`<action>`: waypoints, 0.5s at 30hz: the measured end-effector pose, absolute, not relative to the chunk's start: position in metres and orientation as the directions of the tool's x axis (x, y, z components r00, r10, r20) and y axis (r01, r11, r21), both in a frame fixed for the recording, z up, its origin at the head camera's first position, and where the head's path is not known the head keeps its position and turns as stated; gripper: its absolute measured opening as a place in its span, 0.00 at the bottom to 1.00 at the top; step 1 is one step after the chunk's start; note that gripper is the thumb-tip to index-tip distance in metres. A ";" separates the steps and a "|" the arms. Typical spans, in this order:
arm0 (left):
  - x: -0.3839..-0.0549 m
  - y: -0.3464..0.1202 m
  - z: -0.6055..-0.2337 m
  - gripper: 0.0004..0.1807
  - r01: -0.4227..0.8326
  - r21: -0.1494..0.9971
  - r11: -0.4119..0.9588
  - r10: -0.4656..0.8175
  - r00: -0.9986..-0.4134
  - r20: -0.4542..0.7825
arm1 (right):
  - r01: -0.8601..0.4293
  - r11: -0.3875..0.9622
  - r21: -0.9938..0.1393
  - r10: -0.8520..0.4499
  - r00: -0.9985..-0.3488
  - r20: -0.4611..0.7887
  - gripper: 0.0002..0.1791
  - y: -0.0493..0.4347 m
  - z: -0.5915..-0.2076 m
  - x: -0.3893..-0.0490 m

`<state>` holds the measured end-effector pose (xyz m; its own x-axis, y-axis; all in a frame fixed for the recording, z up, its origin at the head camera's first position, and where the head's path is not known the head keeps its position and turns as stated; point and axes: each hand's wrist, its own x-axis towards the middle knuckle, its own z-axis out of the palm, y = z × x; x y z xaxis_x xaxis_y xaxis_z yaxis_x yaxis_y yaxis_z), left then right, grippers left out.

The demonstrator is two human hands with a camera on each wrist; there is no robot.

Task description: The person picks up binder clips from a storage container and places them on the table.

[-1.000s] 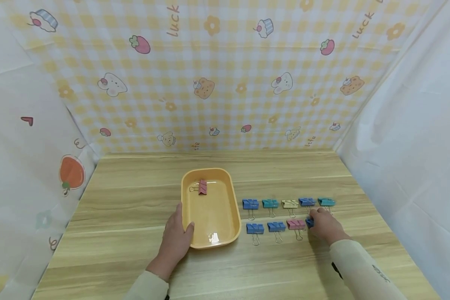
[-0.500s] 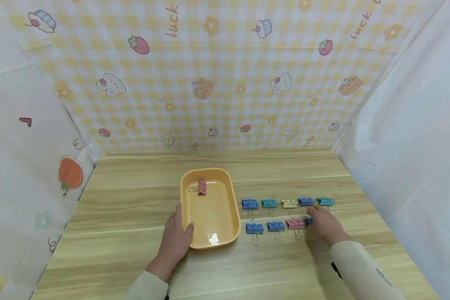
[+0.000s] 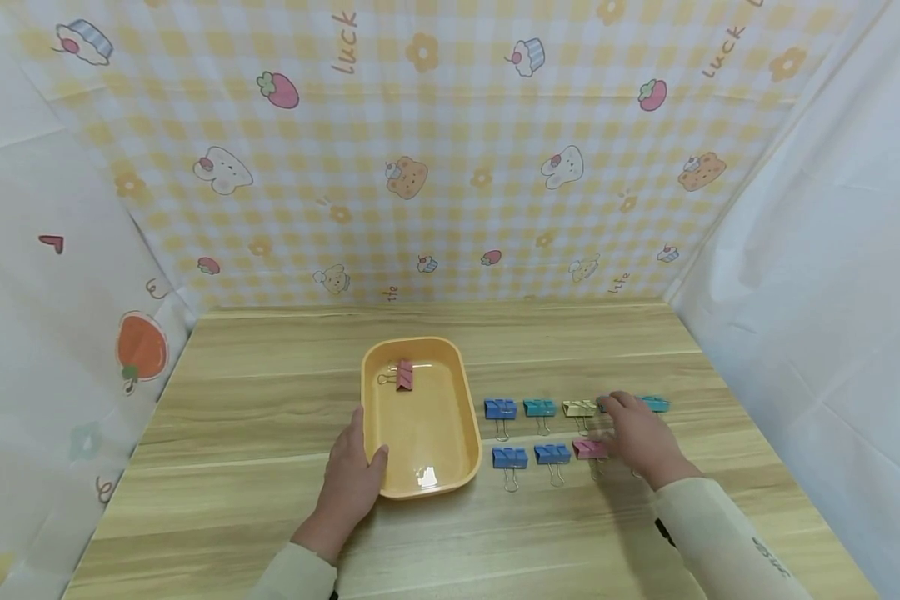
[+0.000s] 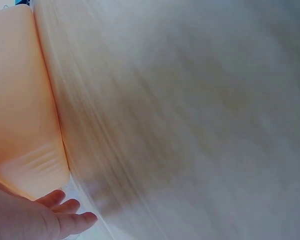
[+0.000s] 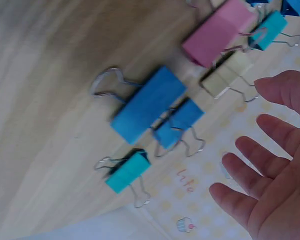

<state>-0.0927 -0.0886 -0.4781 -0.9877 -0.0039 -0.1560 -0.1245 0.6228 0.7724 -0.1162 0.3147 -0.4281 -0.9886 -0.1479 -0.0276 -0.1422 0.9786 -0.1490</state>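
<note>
My left hand (image 3: 352,483) holds the near left side of a yellow plastic tray (image 3: 468,400), thumb over the rim and fingers along the outside. A pink binder clip (image 3: 405,376) lies inside it. To the tray's right, my right hand (image 3: 645,437) hovers over the right end of two rows of binder clips, fingers spread and holding nothing in the right wrist view. Nearby there are a large blue binder clip (image 5: 149,105), a smaller blue one (image 5: 180,122) and a teal one (image 5: 128,171). In the head view the hand largely hides the blue pair.
Farther left in the rows are a yellow clip (image 3: 579,408), a teal clip (image 3: 540,407), a pink clip (image 3: 589,450) and several blue clips (image 3: 510,457). A patterned cloth (image 3: 450,167) hangs behind the wooden table (image 3: 270,350), with white sheets at both sides.
My right hand has shifted slightly forward and left, from beside the front blue clip to above the back row's right end. The left hand and tray stay put.
</note>
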 end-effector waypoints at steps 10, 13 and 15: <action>-0.093 -0.087 -0.477 0.41 -0.120 0.759 0.640 -0.011 -0.989 -0.147 | -0.179 0.970 -0.165 -0.176 -0.984 0.036 0.34 0.298 -0.412 -0.128; -0.092 -0.087 -0.477 0.41 -0.109 0.755 0.647 -0.012 -0.991 -0.133 | -0.185 0.967 -0.174 -0.180 -0.983 0.044 0.34 0.291 -0.409 -0.134; -0.092 -0.087 -0.476 0.41 -0.102 0.751 0.652 -0.012 -0.992 -0.124 | -0.189 0.966 -0.179 -0.184 -0.982 0.045 0.34 0.285 -0.407 -0.138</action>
<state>-0.0918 -0.0872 -0.4760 -0.9922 -0.0123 -0.1241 -0.1021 0.6519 0.7514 -0.1383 0.2848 -0.4074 -0.9820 -0.1835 0.0447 -0.1886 0.9655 -0.1794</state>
